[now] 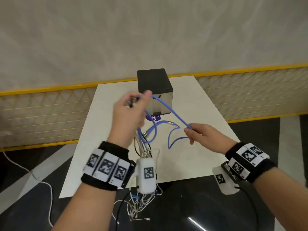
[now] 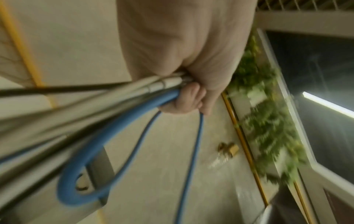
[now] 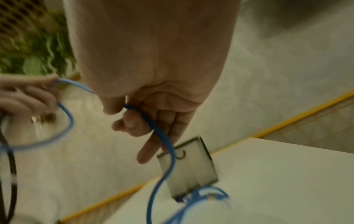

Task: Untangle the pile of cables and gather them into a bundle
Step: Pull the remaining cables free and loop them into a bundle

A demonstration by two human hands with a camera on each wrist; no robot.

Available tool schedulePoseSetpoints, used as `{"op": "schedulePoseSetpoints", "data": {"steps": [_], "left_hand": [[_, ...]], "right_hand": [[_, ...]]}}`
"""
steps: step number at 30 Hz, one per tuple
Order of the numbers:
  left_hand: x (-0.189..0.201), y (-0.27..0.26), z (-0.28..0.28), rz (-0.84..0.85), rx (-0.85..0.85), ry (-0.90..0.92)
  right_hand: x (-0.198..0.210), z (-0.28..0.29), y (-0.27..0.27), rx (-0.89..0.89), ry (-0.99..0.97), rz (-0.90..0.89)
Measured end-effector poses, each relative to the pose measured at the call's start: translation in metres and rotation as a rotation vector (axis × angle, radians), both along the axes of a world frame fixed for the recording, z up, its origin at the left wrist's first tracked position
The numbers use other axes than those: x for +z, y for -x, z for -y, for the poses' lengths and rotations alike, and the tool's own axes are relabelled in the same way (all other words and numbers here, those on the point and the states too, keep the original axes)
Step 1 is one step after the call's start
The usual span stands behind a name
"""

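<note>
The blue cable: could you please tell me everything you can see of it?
The blue cable is thin, round and rubbery-looking. One stretch runs taut from the left hand, which grips it with white and black cables, down to the right hand, which pinches it. Beyond the pinch it loops loosely on the white table, near silver connectors.

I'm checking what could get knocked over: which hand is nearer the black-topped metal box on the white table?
Left. The left hand is raised just in front of the black-topped metal box; the right hand is lower, farther right.
</note>
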State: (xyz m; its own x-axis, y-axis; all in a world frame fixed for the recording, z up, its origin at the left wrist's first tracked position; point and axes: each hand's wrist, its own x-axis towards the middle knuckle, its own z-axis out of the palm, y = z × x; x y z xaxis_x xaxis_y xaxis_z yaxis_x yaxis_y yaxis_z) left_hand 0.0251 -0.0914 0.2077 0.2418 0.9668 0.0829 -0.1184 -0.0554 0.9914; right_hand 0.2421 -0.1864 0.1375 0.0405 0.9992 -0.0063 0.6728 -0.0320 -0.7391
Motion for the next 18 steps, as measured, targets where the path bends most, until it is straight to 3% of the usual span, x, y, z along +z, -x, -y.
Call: {"op": "schedulePoseSetpoints", "data": {"steps": [2,5,9,11,15,18], "left_hand": [[0.005,0.014,-0.012,0.03,0.159,-0.032],[-0.004,0.024,-0.014,-0.199,0.221,-0.194],[-0.022,0.003,0.02,-0.482,-0.166,-0.288],[-0.028,-0.009,0.031,-0.535,-0.231,-0.269],[-0.02,-0.007,0.034,-0.388,-0.086,-0.278],[-0.004,0.006,0.03,-0.126,0.18,-0.177]], "right_hand": [[-0.02,0.004,-0.006,0.013,0.039,-0.039],[-0.02,0.003,0.001,0.02,0.021,0.004],[0.022,-0.004,0.027,0.131,-0.141,0.112],[0.043,-0.007,0.035,0.188,-0.211,0.158],[0.041,-0.005,0.022,0.146,-0.224,-0.013],[-0.002,0.001,0.002,0.1,-0.062,0.023]]}}
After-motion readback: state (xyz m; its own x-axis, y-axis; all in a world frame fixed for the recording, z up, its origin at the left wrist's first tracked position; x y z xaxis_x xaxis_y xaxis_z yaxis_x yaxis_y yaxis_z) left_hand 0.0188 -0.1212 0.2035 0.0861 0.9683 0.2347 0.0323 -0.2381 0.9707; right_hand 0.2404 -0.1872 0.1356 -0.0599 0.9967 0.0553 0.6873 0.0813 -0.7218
